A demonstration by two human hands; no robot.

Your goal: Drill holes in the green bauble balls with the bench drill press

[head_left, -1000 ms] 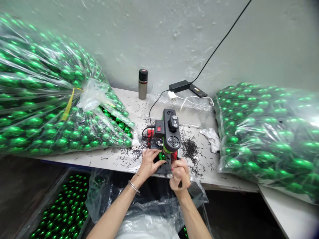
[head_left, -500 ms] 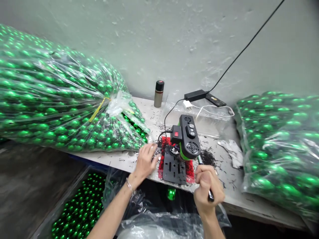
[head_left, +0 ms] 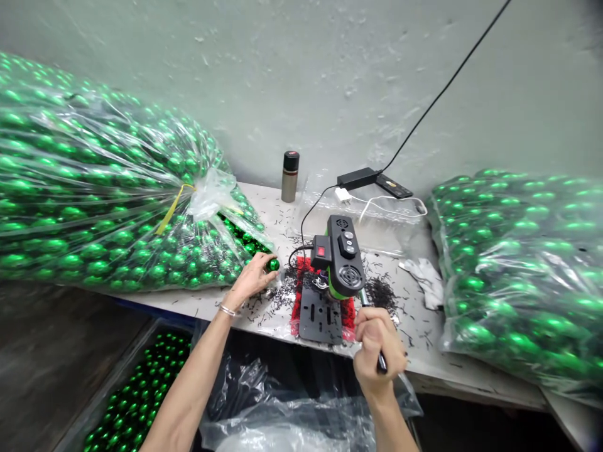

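Note:
My left hand (head_left: 255, 276) is closed around a shiny green ball (head_left: 272, 264) at the mouth of the large clear bag of green balls (head_left: 117, 194). In my right hand (head_left: 379, 342) is the black lever handle (head_left: 382, 363) of a small bench machine, gripped in a fist. The machine (head_left: 346, 257) has a black top, a red switch and a green edge. Its slotted black base plate (head_left: 321, 317) lies on a red mat (head_left: 348, 311). Black shavings (head_left: 380, 294) are scattered on the table around it.
A second bag of green balls (head_left: 522, 282) lies at the right, with a white glove (head_left: 425, 280) beside it. A bottle (head_left: 289, 177), power adapter (head_left: 358, 178) and plastic tray (head_left: 391, 232) stand behind. Below the table edge is an open bag of balls (head_left: 136, 389).
My left hand has moved left, away from the machine, to the bag's mouth and taken hold of a green ball. The falling green ball below the table edge is gone. The view has shifted slightly.

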